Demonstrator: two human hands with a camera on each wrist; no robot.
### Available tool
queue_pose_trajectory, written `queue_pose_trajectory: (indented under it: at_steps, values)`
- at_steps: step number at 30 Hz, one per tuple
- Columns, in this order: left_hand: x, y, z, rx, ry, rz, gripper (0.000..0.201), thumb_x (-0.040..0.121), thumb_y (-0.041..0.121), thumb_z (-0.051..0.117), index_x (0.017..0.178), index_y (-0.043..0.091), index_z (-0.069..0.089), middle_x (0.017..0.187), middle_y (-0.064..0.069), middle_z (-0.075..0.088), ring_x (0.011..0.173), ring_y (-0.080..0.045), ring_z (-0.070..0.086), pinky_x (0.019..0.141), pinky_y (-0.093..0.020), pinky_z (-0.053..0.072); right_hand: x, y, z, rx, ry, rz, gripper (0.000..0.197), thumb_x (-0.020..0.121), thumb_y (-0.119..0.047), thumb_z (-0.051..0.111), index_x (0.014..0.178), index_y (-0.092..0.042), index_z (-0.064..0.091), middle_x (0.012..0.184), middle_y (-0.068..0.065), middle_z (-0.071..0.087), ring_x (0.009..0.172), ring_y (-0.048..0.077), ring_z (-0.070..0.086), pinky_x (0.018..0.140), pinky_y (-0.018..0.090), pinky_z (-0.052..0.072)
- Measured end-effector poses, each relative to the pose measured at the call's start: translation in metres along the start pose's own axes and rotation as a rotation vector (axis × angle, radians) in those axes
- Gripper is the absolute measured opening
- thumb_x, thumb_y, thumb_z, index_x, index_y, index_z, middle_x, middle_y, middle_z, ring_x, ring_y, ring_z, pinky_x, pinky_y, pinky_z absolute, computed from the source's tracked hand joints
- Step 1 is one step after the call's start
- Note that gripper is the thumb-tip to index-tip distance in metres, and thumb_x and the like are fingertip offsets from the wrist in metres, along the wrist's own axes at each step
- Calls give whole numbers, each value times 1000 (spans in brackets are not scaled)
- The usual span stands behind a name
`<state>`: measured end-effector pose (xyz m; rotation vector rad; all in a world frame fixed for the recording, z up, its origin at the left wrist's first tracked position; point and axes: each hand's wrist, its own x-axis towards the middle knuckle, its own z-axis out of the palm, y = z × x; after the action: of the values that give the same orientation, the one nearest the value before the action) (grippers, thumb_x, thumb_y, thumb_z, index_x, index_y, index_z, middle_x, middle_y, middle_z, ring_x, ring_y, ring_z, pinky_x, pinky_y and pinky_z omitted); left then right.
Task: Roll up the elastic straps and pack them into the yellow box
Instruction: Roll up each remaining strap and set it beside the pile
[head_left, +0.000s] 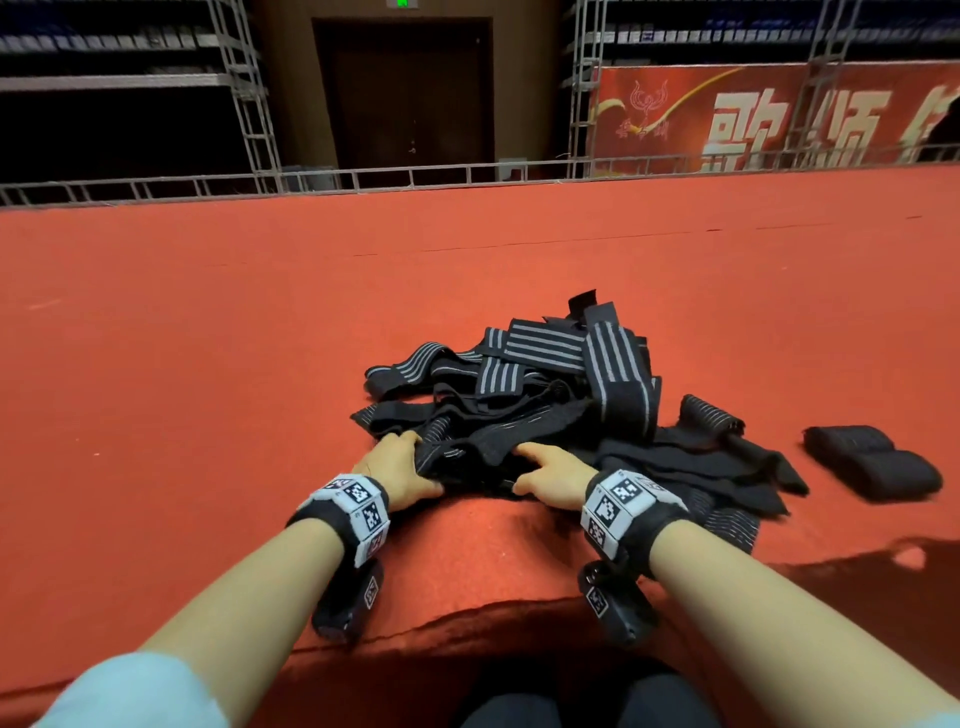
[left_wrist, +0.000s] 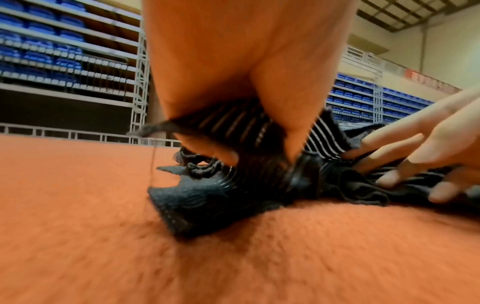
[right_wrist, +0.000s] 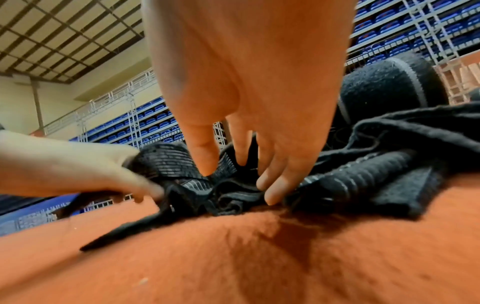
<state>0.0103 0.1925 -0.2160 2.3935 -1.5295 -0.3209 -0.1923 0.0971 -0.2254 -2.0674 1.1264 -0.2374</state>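
- Straps (head_left: 524, 395) lie in a tangled black heap on the red carpet (head_left: 208, 364), straight ahead of both hands and running off to the right.
- Left hand (head_left: 400, 465) sits at the heap's near left edge; in the left wrist view its thumb and fingers pinch a striped strap end (left_wrist: 233, 123).
- Right hand (head_left: 553, 475) sits just beside it on the near edge, fingers straight and spread, tips pressing down into the crumpled fabric (right_wrist: 233, 197); it grips nothing that I can see.
- Pinched strap seems to run roughly left to right between the two hands, so rolling would likely start at the left hand's end and travel toward the right.
- Left hand is nearer the free end; right hand is better placed to hold the rest flat.
- Two rolled bundles (head_left: 872, 462) lie well apart to the right on the carpet, and another roll (head_left: 709, 413) rests at the heap's right edge.
- Yellow box shows in no view, so packing looks some way off.
- Risk, as I judge it: neighbouring straps drag along when this one is pulled.
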Motion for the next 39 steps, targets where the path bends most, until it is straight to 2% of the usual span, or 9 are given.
queue_pose_trajectory:
  at_steps: [3,5,14,18,22,25,29,34,39]
  values:
    - [2,10,-19,-63,197,-11,5,83,22,57,82,18,60,96,-13,69,97,-34,64,72,-31,43,1,7,0,-56,-50,36,78,84,-22,66,151,-15,27,154,4,35,133,19,43,105,28,39]
    - [8,15,-35,-219,243,-14,10,83,19,59,81,11,65,91,-16,69,91,-34,64,74,-34,46,4,11,0,21,-52,55,79,85,-21,67,152,-14,25,154,4,34,117,14,49,86,21,45]
    - [2,64,-153,-978,613,205,34,83,-7,50,63,20,59,62,-4,51,62,-16,47,56,-25,41,2,20,6,230,1,68,72,88,-14,63,151,-12,27,149,1,42,105,11,51,66,12,39]
    - [-4,72,-188,-1149,772,184,30,80,-2,51,66,21,65,65,-1,58,69,-19,54,64,-29,45,1,22,9,263,18,72,81,87,-14,65,153,-14,18,150,1,40,123,17,52,70,13,39]
    - [-10,78,-194,-1249,751,115,28,85,1,52,63,17,60,55,-2,57,53,-19,56,54,-25,47,-1,12,6,449,77,86,67,89,-18,66,146,-7,33,141,12,50,118,24,56,57,13,42]
    - [-15,80,-184,-1126,716,188,28,87,-2,50,69,16,62,63,-3,57,49,-9,54,48,-18,46,-9,-8,-17,881,229,100,37,94,-33,57,125,-13,52,127,9,60,109,24,59,76,30,48]
    - [-10,73,-179,-1140,738,166,30,86,-2,52,69,20,63,68,2,57,61,-9,51,55,-18,44,-7,-8,-54,1199,329,165,62,91,-52,56,137,-11,49,133,12,55,117,26,57,86,37,51]
    - [-11,68,-178,-1139,735,186,32,84,-3,49,67,20,63,68,1,55,63,-12,49,58,-22,43,9,5,-85,1071,672,392,87,71,-44,81,135,-1,40,102,14,63,73,18,63,49,29,55]
    - [-5,67,-183,-1214,719,87,28,83,-1,49,66,17,60,62,-1,54,55,-14,49,51,-22,40,30,20,-89,825,574,349,22,86,-21,71,84,-13,51,63,7,51,48,17,49,45,27,49]
